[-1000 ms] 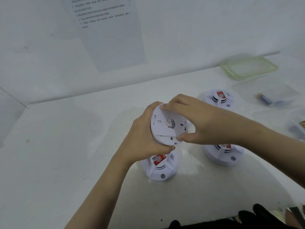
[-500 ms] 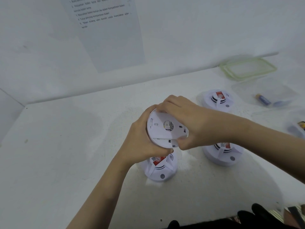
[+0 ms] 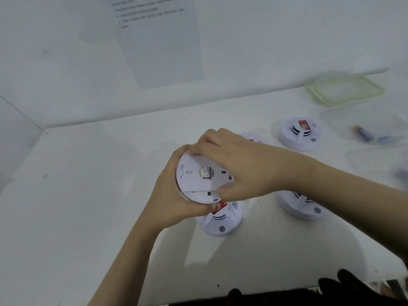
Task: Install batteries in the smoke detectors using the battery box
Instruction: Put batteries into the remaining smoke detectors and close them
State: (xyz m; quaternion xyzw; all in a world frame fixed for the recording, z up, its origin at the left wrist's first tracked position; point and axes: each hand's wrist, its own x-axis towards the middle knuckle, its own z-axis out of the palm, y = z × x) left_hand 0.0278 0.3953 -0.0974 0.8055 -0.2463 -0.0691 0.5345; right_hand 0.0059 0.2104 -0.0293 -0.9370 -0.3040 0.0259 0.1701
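- The left hand (image 3: 174, 195) cups the lifted smoke detector (image 3: 196, 197), its grip curled round the rim, above the counter (image 3: 88, 195).
- The right hand (image 3: 247, 168) pinches the back plate (image 3: 205, 173), fingers on top, thumb below.
- Best to twist evenly, holding the body steady; the battery box (image 3: 331, 117) sits far right.

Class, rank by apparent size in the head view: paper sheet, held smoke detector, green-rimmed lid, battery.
1. paper sheet
2. green-rimmed lid and held smoke detector: alike, detector nearer camera, so unranked
3. battery

white round smoke detector (image 3: 199, 180), back up, held above table
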